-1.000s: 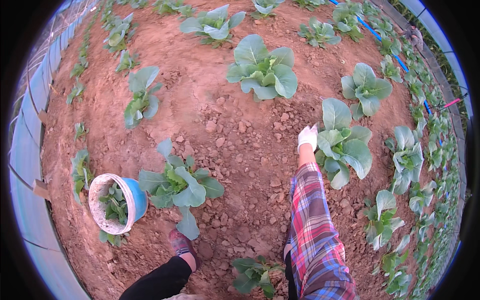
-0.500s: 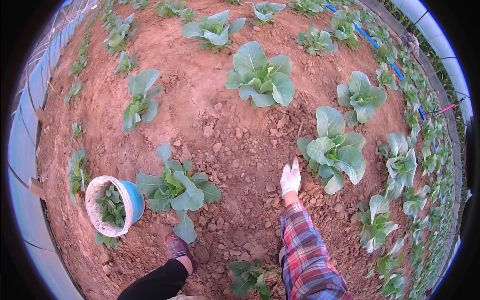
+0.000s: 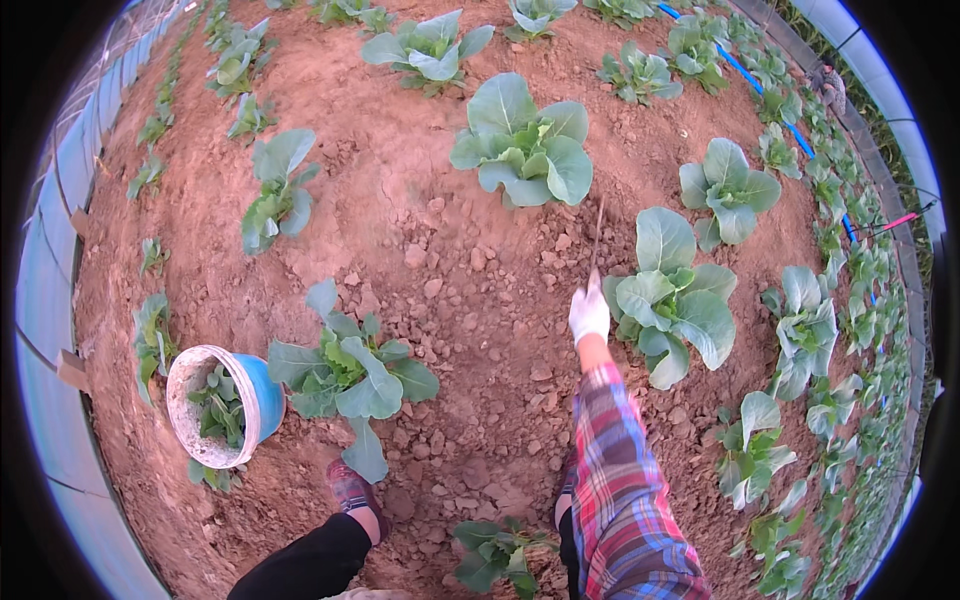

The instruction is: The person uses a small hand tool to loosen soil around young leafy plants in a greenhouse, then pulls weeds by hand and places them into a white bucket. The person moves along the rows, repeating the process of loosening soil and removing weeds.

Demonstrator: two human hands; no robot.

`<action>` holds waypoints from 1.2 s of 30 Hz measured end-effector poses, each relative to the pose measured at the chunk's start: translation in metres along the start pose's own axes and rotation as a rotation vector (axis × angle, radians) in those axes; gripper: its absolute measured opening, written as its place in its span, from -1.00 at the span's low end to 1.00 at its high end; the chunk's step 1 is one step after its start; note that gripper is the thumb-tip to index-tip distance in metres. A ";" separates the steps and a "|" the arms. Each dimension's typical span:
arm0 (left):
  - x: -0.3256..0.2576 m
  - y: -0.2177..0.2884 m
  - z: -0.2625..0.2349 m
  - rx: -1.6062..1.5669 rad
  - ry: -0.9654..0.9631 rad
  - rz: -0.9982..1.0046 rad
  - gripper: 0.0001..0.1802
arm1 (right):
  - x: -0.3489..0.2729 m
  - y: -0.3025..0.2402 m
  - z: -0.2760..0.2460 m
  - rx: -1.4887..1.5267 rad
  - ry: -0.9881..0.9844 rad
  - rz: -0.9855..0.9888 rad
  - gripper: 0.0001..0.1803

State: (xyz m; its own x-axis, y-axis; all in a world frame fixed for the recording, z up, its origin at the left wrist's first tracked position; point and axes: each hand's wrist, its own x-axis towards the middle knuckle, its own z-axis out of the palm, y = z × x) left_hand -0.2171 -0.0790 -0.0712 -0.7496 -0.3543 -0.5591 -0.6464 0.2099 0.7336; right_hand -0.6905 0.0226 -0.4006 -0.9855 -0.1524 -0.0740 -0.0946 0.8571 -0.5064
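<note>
My right hand [image 3: 590, 313], in a white glove, closes around a thin brown stick-like tool [image 3: 599, 232] that points away from me over the soil. Motion blurs the tool's far end, so its kind does not show. Just right of the hand grows a broad leafy cabbage plant [image 3: 672, 300], apart from the glove. Beyond the tool's tip, slightly left, stands another large leafy plant [image 3: 527, 145]. My left hand does not show; a pale patch at the lower edge is too cut off to identify.
A blue-and-white bucket [image 3: 262, 398] holding cut leaves [image 3: 220, 408] leans on its side at left. Beside it grows a leafy plant [image 3: 355, 370]. My feet stand on crumbly soil [image 3: 470, 370]. Several plants, a blue pipe [image 3: 740, 68] and plastic sheeting [image 3: 50, 330] surround the bed.
My right hand has moved slightly forward and to the right, and the tool now stretches farther away from me. The view has shifted a little.
</note>
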 end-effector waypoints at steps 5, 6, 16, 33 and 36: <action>-0.004 0.005 0.001 -0.043 0.024 0.034 -0.70 | -0.075 -0.001 -0.008 0.035 -0.060 -0.037 -0.41; -0.003 0.002 0.001 -0.020 0.009 0.070 -0.70 | -0.077 0.004 -0.014 -0.008 -0.050 -0.039 -0.41; -0.001 0.007 0.006 0.023 -0.004 0.034 -0.69 | -0.095 -0.024 -0.011 0.095 -0.092 0.080 -0.43; -0.008 -0.005 -0.001 -0.060 -0.040 -0.052 -0.69 | -0.023 -0.020 -0.031 0.198 0.076 -0.121 -0.47; -0.010 -0.005 -0.004 -0.129 -0.047 -0.106 -0.70 | -0.101 -0.022 -0.037 0.214 -0.121 0.040 -0.47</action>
State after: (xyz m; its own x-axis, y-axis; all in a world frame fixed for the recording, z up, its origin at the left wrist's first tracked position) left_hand -0.2055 -0.0805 -0.0680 -0.6858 -0.3247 -0.6513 -0.7008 0.0532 0.7113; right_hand -0.5939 0.0378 -0.3501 -0.9626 -0.1896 -0.1934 -0.0113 0.7417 -0.6707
